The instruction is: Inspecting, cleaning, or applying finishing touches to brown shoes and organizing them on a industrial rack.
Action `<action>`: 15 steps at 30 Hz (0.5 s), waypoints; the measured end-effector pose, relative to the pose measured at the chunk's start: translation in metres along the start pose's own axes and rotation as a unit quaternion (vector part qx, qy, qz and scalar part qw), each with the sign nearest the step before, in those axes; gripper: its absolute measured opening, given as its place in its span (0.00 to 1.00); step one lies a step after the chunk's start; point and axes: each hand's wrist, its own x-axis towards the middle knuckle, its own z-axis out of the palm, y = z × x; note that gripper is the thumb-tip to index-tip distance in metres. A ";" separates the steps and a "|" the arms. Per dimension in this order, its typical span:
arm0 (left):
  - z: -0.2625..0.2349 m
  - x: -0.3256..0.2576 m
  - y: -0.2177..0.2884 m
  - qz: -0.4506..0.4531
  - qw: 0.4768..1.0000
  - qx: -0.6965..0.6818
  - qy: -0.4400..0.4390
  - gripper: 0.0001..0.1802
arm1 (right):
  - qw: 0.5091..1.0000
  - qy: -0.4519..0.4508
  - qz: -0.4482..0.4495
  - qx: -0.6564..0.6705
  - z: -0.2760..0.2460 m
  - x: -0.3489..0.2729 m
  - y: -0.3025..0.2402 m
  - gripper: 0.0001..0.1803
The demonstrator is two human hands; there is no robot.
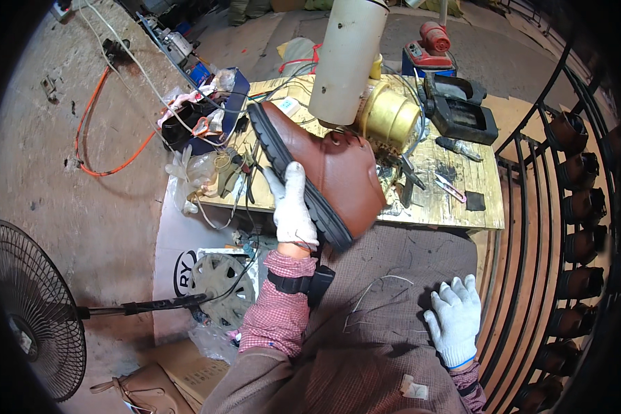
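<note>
A brown leather boot [345,181] with a thick black ridged sole [298,169] is tilted on its side above the front of the wooden workbench. My left hand [297,215], in a white knit glove, grips it at the sole; some fingers are hidden behind the boot. The boot's upper lies just under a pale cylinder [345,62] and beside a yellow round nozzle [391,116]. My right hand [455,319], gloved in white too, rests on the brown cloth [393,303] over my lap, fingers stretched out and holding nothing. Loose threads lie on that cloth.
On the bench [479,207] lie a pink-handled cutter [450,188], a dark square patch [475,201] and a black tray-like part [466,117]. Tools and plastic bags clutter its left end. A black fan [34,310] stands left; a rack [524,228] of boots stands right.
</note>
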 end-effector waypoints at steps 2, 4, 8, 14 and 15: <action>0.008 0.011 0.012 0.093 0.987 0.094 0.087 0.61 | 0.999 -0.029 0.009 -0.022 0.001 0.001 0.003 0.24; 0.018 0.024 0.026 0.111 0.984 0.087 0.112 0.63 | 1.000 -0.020 0.008 -0.017 0.003 0.002 0.006 0.24; 0.059 0.026 0.048 0.123 0.984 0.065 0.115 0.68 | 0.999 -0.036 -0.017 -0.019 0.002 0.018 0.007 0.24; 0.058 0.037 0.049 0.131 0.983 0.055 0.117 0.69 | 0.996 -0.036 -0.081 -0.011 -0.006 0.046 -0.005 0.26; 0.051 0.039 0.047 0.138 0.981 0.046 0.126 0.68 | 0.994 -0.026 -0.107 -0.001 -0.008 0.055 -0.008 0.27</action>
